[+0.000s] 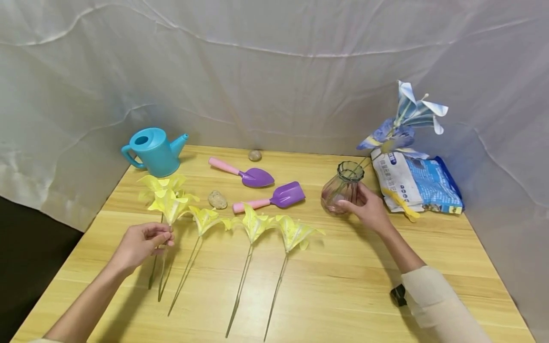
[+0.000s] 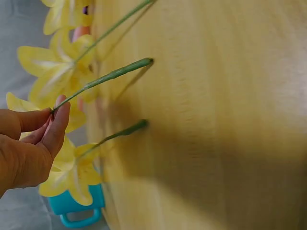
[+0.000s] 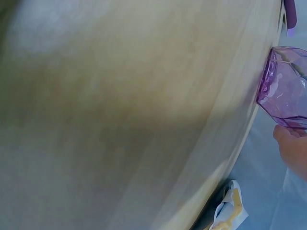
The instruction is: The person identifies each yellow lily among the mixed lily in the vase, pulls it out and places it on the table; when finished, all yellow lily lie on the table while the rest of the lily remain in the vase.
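My left hand (image 1: 146,242) pinches the thin green stem of a yellow artificial lily (image 1: 168,207) between thumb and fingers, just under the bloom. In the left wrist view that stem (image 2: 112,75) runs down from the fingertips to the table. Another yellow lily (image 1: 151,185) is partly hidden behind it, and several more lie to the right, such as this lily (image 1: 253,225). With thumb in front and fingers behind, my right hand (image 1: 372,209) grips a ribbed, purple-tinted glass vase (image 1: 335,194). Blue flowers (image 1: 413,114) lean out of the vase to the right.
A blue watering can (image 1: 158,152) stands at the back left. Two purple toy shovels with pink handles, one a pointed trowel (image 1: 257,177), lie mid-table near two stones. To the right are a blue-and-white bag (image 1: 411,183), a yellow strip (image 1: 401,204) and a small black object (image 1: 398,295).
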The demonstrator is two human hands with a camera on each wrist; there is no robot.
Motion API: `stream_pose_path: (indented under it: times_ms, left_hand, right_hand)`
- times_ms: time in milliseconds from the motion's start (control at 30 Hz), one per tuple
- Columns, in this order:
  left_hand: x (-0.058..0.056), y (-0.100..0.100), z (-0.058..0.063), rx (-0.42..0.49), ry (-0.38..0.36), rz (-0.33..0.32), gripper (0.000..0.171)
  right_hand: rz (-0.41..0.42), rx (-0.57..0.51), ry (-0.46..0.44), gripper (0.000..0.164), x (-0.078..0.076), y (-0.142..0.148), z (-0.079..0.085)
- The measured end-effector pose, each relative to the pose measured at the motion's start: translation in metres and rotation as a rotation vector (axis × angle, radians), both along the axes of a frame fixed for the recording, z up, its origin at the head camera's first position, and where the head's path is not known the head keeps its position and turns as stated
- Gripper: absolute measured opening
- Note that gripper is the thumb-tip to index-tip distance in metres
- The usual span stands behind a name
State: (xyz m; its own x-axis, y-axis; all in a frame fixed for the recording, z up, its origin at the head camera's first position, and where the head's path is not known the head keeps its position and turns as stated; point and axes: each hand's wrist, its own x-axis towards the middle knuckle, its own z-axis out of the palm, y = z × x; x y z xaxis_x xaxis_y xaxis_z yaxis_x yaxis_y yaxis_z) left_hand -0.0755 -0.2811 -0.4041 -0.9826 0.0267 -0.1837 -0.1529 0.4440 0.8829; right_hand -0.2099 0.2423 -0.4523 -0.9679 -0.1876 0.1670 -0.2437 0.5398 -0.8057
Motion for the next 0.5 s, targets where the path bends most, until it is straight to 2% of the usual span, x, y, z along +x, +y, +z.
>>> stream_pose_path:
  times_ms: [133, 267, 400, 500]
  left_hand:
    - [-0.003, 0.0, -0.009, -0.008, -0.032, -0.001, 0.026]
    - [-0.003, 0.003, -0.012, -0.036, -0.058, -0.015, 0.026]
    - [-0.002, 0.004, -0.008, -0.113, -0.044, -0.019, 0.031]
    - [-0.002, 0.003, -0.001, -0.21, -0.011, -0.019, 0.041]
  right_hand:
    - [-0.013, 0.012, -0.004, 0.067, 0.002, -0.002, 0.002]
    - [-0.023, 0.04, -0.019, 0.07, 0.003, -0.003, 0.004]
    - [-0.03, 0.07, -0.051, 0.08, 0.003, -0.001, 0.006]
    - [-0.043, 0.149, -0.084, 0.086, 0.003, 0.0, 0.009]
